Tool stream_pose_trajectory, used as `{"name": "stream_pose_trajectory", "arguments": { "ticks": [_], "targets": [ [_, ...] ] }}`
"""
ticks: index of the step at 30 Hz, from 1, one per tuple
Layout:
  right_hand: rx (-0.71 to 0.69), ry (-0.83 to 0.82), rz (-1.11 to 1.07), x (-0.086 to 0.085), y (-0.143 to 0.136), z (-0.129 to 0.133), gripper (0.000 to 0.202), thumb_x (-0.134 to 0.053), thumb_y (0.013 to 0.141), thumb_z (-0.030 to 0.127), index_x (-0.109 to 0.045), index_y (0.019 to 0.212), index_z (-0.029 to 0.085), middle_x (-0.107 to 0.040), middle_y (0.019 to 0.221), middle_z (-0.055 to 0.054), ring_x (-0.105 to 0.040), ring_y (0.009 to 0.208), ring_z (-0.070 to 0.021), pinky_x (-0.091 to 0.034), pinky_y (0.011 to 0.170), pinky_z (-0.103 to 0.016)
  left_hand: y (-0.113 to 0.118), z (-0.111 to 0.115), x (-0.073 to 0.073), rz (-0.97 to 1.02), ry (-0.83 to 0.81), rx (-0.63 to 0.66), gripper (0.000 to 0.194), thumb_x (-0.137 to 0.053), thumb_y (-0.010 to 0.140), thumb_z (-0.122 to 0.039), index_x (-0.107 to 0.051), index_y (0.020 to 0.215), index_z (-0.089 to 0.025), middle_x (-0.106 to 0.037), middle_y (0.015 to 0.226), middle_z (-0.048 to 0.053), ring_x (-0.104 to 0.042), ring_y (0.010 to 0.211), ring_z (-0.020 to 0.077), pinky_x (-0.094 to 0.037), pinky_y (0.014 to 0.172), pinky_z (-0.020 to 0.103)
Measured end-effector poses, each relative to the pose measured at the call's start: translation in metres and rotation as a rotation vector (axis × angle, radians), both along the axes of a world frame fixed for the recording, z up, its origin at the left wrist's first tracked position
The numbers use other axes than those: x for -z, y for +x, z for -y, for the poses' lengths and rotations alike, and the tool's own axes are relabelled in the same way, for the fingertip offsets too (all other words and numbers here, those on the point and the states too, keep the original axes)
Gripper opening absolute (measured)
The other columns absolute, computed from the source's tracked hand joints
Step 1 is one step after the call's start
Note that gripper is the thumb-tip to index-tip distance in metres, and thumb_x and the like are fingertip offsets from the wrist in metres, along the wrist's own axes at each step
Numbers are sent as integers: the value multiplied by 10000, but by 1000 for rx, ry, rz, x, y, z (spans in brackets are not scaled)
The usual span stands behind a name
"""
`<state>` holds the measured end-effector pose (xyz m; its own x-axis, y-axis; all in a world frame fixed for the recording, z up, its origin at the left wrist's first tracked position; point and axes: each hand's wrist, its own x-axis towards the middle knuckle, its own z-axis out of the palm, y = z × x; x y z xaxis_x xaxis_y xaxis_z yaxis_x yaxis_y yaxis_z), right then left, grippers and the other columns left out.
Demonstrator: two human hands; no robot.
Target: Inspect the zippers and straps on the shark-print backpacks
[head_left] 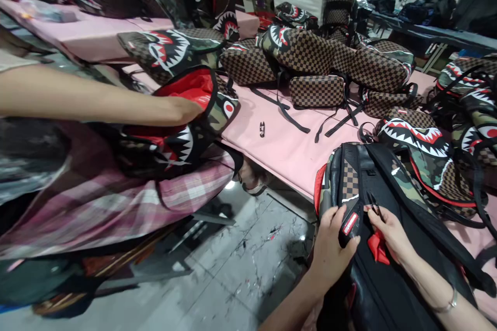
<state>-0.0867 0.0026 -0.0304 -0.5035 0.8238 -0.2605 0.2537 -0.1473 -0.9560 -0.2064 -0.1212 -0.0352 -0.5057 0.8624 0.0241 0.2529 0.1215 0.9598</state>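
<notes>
A black backpack (pixel 411 264) with checkered and camouflage panels lies back-side up in front of me, at the lower right. My left hand (pixel 332 248) is closed around its shoulder strap (pixel 350 186), the thumb beside a small red label (pixel 350 223). Small dark thread snips (pixel 373 205) are gripped in my right hand (pixel 392 232), their points up near the strap's inner edge. A crumpled red piece of cloth (pixel 378 248) shows just under the right hand's fingers; whether they hold it I cannot tell.
Another pair of snips (pixel 262 129) lies on the pink-covered table (pixel 272 150). Checkered backpacks (pixel 316 90) and shark-mouth ones (pixel 419 137) crowd it. At left, a co-worker's arm (pixel 97 98) reaches into an open red-lined backpack (pixel 194 85). Thread scraps litter the tiled floor (pixel 240 253).
</notes>
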Motion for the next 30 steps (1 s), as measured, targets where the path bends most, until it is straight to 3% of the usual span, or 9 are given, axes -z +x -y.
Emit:
{"name": "stream_pose_trajectory", "arguments": {
  "ticks": [5, 10, 16, 19, 21, 24, 26, 28, 30],
  "targets": [
    [-37, -118, -7, 0, -7, -1, 414, -667, 625, 554, -481, 594, 186, -323, 493, 81, -287, 387, -61, -187, 379, -206, -9, -19, -10, -433, 3, 73, 223, -583, 771, -276, -651, 978, -226, -590, 944, 64, -523, 888, 216, -428, 815, 365],
    [-30, -99, -48, 7, -9, 0, 411, -670, 603, 551, -508, 585, 174, -359, 474, 72, -300, 402, -63, -217, 388, -202, -14, -39, -15, -602, -72, 267, 168, -471, 832, -192, -633, 788, -181, -578, 799, 65, -546, 797, 203, -430, 747, 325],
    [-9, -23, -70, 13, -5, 5, 404, -652, 612, 554, -522, 572, 174, -484, 542, 15, -422, 507, -104, -338, 478, -223, 0, -44, -24, -479, -61, 333, 156, -413, 825, -157, -543, 740, -165, -565, 763, 65, -550, 756, 193, -433, 710, 310],
    [14, 4, -58, 14, -6, 5, 426, -632, 611, 581, -496, 556, 181, -456, 514, 25, -396, 476, -101, -311, 450, -223, 7, -34, -40, -210, 72, 429, 169, -412, 828, -191, -512, 693, -173, -572, 725, 34, -550, 725, 155, -429, 682, 260],
    [24, 15, -46, 12, -5, 5, 442, -613, 616, 599, -474, 548, 185, -399, 478, 46, -349, 436, -88, -267, 422, -216, 5, -25, -48, 68, 149, 351, 158, -429, 833, -247, -494, 708, -177, -568, 674, 13, -553, 668, 142, -427, 657, 254],
    [28, 50, -37, 1, 6, 4, 435, -598, 638, 598, -496, 581, 180, -382, 490, 53, -339, 431, -85, -247, 425, -215, -16, -6, -47, 305, 159, 42, 191, -467, 820, -356, -458, 726, -190, -514, 589, -33, -538, 561, 127, -431, 600, 252],
    [25, 79, -42, -9, 24, 0, 423, -595, 663, 581, -497, 568, 181, -399, 509, 45, -371, 456, -94, -271, 449, -220, -40, 14, -38, 228, 68, -87, 244, -478, 798, -410, -465, 689, -193, -485, 554, -36, -547, 569, 147, -449, 617, 276],
    [30, 156, -28, -20, 53, -7, 425, -612, 671, 555, -472, 510, 188, -414, 509, 37, -412, 495, -112, -313, 487, -232, -68, 41, -24, -40, -139, -173, 272, -469, 783, -429, -521, 665, -190, -537, 574, 8, -591, 671, 209, -464, 707, 343],
    [50, 325, 44, -29, 91, -20, 414, -625, 675, 531, -486, 486, 191, -476, 531, 14, -477, 569, -147, -370, 549, -251, -94, 69, -4, -352, -295, -330, 225, -537, 718, -371, -606, 852, -203, -630, 938, 93, -542, 1034, 317, -393, 901, 445]
  ]
}}
